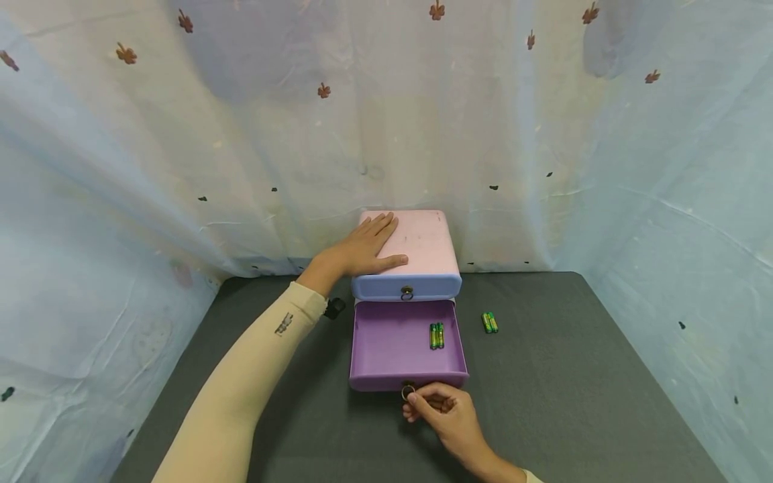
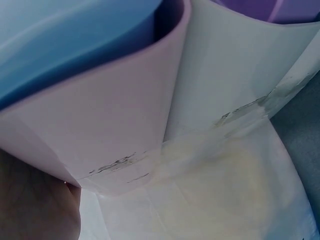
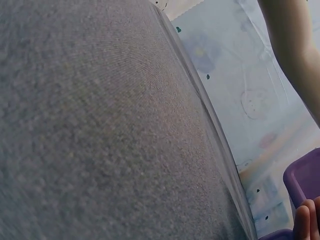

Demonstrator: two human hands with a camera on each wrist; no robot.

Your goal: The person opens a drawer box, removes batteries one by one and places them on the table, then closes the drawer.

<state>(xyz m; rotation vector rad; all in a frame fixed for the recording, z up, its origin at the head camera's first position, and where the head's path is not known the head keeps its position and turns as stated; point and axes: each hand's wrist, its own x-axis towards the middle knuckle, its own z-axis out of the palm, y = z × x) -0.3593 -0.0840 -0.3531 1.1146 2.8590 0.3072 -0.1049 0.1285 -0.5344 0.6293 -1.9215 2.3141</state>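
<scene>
A small two-tier drawer box (image 1: 423,241) with a pink top stands toward the back of the table. My left hand (image 1: 368,247) rests flat on that top with its fingers spread. The upper blue drawer (image 1: 380,287) is closed in front, with a ring pull (image 1: 407,293). Below it the purple drawer (image 1: 386,335) is pulled out toward me, and two green batteries (image 1: 437,336) lie inside on its right. My right hand (image 1: 443,416) pinches the ring pull (image 1: 407,392) of the purple drawer between thumb and finger. In the right wrist view, fingertips (image 3: 302,222) show beside the purple drawer.
Two more green batteries (image 1: 490,323) lie on the dark grey table (image 1: 543,376), right of the box. A patterned curtain (image 1: 386,134) hangs close behind the box and along both sides. The left forearm's sleeve (image 1: 241,376) crosses the table's left part.
</scene>
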